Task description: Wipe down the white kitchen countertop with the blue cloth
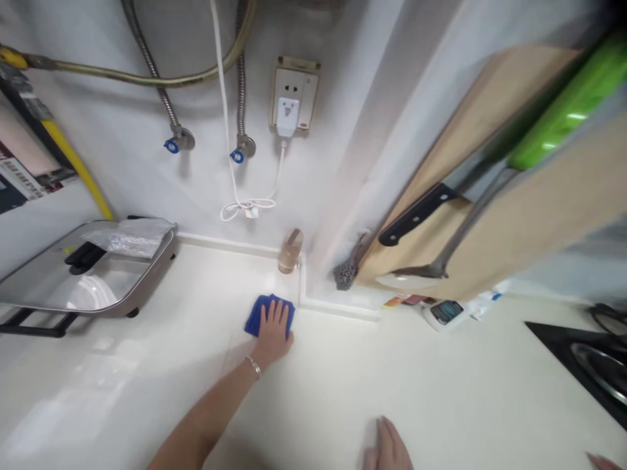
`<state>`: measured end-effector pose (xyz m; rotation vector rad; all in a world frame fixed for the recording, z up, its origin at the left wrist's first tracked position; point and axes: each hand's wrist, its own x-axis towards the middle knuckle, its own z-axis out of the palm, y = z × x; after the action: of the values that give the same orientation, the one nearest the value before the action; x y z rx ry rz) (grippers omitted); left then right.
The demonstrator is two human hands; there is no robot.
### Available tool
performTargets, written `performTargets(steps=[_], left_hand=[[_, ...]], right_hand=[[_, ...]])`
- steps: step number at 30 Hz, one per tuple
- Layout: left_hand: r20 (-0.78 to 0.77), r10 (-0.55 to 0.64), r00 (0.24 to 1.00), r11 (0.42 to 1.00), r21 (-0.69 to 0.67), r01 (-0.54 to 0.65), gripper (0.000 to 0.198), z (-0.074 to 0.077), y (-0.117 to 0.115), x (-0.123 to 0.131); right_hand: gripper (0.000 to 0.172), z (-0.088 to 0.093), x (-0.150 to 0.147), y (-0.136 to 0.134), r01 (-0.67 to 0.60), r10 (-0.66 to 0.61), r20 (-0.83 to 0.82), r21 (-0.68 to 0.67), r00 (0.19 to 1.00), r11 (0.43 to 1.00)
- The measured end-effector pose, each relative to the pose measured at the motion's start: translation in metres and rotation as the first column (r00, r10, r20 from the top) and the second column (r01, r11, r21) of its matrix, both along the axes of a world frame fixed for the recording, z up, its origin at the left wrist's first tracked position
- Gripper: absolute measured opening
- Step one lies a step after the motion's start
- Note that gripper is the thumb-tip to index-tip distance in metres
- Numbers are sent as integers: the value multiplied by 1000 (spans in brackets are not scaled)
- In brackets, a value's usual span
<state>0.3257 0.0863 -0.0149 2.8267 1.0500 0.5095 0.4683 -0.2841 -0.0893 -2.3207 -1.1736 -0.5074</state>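
My left hand (272, 333) lies flat on a blue cloth (260, 312), fingers stretched out, pressing it onto the white countertop (147, 365) close to the wall corner. A thin bracelet circles that wrist. My right hand (388, 449) shows only partly at the bottom edge. Its fingers rest flat on the counter and hold nothing.
An electric pan (88, 277) with a lid stands at the left. A small brown bottle (290, 251) and a steel scrubber (345, 275) sit in the corner. A black-handled knife (416, 215) and a wooden cutting board (539, 202) hang on the wall. A small scale (443, 312) and a stove (588, 362) are at the right.
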Motion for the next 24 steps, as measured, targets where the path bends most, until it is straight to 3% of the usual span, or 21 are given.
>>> performTargets(steps=[6, 10, 16, 24], left_hand=[[4, -113, 994, 992, 49, 113, 76, -13, -104, -19], [-25, -255, 967, 967, 15, 256, 77, -5, -138, -43], [-93, -405, 909, 912, -112, 395, 80, 15, -136, -92], [-128, -342, 931, 938, -109, 330, 87, 22, -110, -161]], right_hand=[[50, 16, -13, 9, 57, -57, -6, -46, 998, 997], [48, 24, -18, 11, 68, -69, -23, -29, 997, 997], [46, 27, -20, 11, 53, -54, -50, -28, 997, 998], [46, 25, -20, 12, 46, -46, -26, -13, 999, 999]])
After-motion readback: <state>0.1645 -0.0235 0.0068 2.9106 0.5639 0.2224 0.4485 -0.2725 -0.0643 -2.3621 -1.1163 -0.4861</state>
